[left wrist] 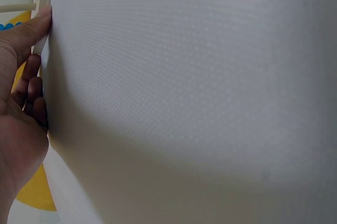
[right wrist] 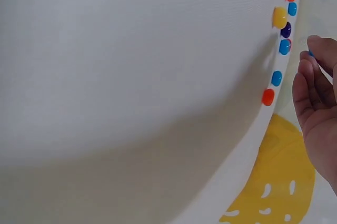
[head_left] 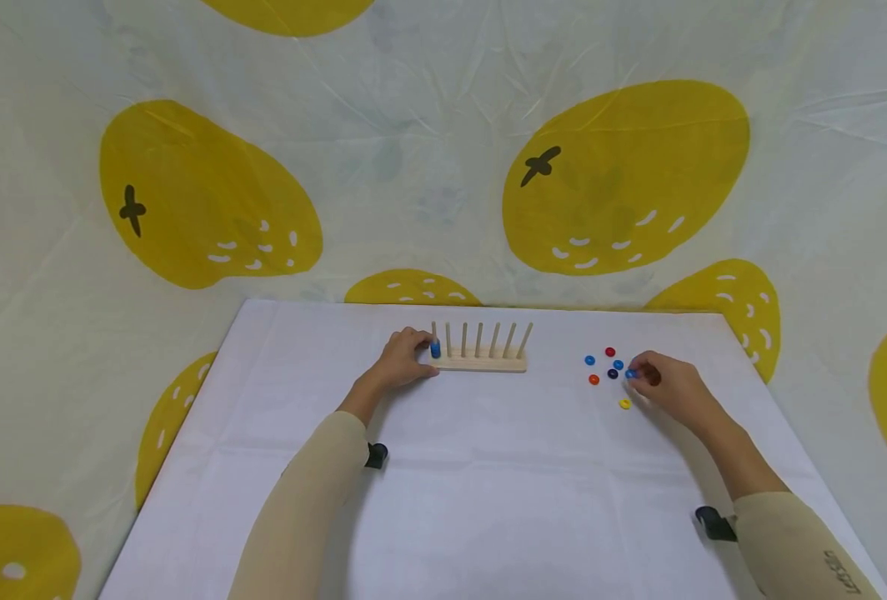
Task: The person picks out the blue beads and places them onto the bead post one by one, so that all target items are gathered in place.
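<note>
Left hand (head_left: 401,358) partly hides rack (head_left: 481,364); right hand (head_left: 674,388), pinched blue ring (head_left: 630,374).

Our Tally, Kind by Kind

We count two hands: one left hand (head_left: 404,358) and one right hand (head_left: 672,387). We see one wooden rack (head_left: 481,364) bearing seven pegs (head_left: 464,337). One peg carries blue rings (head_left: 435,350), stacked too closely for us to number. On the tabletop (head_left: 488,508), the head view shows us six loose rings: two blue (head_left: 589,360), two reddish (head_left: 610,352), one yellow (head_left: 625,404), one dark (head_left: 613,374). The right wrist view gives us two more, one blue (right wrist: 276,79), one reddish (right wrist: 268,97). We find one further blue ring (head_left: 630,374) pinched in the right hand.
</note>
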The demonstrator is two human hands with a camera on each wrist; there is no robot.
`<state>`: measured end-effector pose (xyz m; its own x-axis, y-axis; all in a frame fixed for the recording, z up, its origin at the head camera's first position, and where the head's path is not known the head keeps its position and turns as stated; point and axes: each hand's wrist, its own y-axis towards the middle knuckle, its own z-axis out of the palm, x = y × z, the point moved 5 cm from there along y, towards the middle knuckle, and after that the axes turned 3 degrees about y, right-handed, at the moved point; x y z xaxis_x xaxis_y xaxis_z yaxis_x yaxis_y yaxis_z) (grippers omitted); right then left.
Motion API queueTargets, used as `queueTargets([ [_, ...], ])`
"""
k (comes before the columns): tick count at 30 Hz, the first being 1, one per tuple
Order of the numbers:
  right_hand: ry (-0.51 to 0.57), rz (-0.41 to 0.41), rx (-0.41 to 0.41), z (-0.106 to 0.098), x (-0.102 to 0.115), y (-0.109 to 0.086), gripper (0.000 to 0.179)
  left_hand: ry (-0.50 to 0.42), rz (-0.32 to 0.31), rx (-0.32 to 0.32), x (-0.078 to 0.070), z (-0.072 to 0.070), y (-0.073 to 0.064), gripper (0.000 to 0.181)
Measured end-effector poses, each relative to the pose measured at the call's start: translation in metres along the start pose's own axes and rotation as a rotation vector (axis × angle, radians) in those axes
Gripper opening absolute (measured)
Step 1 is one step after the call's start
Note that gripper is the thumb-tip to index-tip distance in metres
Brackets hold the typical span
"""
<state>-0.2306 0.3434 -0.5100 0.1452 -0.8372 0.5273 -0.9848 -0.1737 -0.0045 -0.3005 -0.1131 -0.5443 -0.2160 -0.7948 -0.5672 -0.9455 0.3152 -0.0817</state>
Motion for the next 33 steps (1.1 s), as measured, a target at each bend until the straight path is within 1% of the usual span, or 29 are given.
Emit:
queueTargets([
  [5, 0.024, -0.032, -0.024, -0.005, 0.017, 0.005, 0.027, 0.003, -0.002, 0.002, 0.001, 0.000, 0.001, 0.056],
  [10, 0.043, -0.065, -0.050, -0.006, 0.036, 0.014, 0.024, 0.004, -0.009, 0.005, 0.002, 0.000, 0.002, 0.057],
  [17, 0.076, -0.115, -0.063, -0.011, 0.070, 0.028, 0.022, -0.005, -0.024, 0.016, 0.001, 0.001, 0.000, 0.057],
  [19, 0.094, -0.141, -0.058, -0.012, 0.082, 0.032, 0.022, -0.006, -0.020, 0.016, 0.000, 0.001, -0.001, 0.057],
  [25, 0.123, -0.235, -0.094, -0.011, 0.116, 0.044, 0.018, -0.003, -0.013, 0.016, 0.000, 0.001, -0.001, 0.058],
  [33, 0.155, -0.363, -0.109, 0.000, 0.159, 0.064, 0.019, -0.004, -0.013, 0.005, 0.001, 0.001, -0.002, 0.059],
])
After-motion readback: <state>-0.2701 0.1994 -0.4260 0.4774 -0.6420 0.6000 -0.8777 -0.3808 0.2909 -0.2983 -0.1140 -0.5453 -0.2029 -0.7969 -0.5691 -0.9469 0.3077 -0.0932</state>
